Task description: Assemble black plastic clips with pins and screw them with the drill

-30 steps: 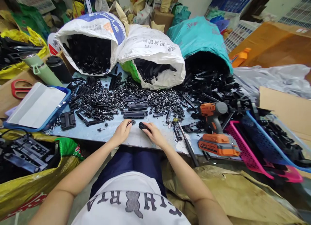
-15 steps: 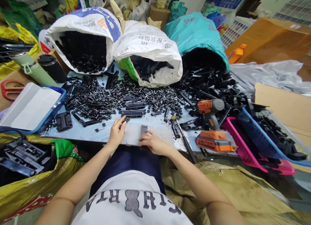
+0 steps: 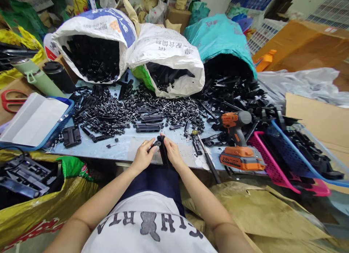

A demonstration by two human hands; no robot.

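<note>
At the front edge of the blue work table (image 3: 89,151), both hands are close together. My right hand (image 3: 172,151) grips a long black plastic bar (image 3: 164,153), held tilted with one end toward me. My left hand (image 3: 144,153) pinches a small black plastic piece with a rounded end (image 3: 156,144) against the bar's upper left side. Whether the two parts are joined I cannot tell. Beyond the hands lie stacked black plastic bars (image 3: 149,127) and a heap of small black parts with metal pins (image 3: 106,107).
An orange cordless drill (image 3: 237,140) and a hammer (image 3: 206,151) lie to the right, beside a pink basket (image 3: 268,162) and a blue basket (image 3: 297,151). Open sacks (image 3: 169,45) of black parts line the back. A blue tray (image 3: 69,111) stands left.
My right hand has lifted the bar off the table edge and turned it. My left hand has moved right, bringing its small piece against the bar.
</note>
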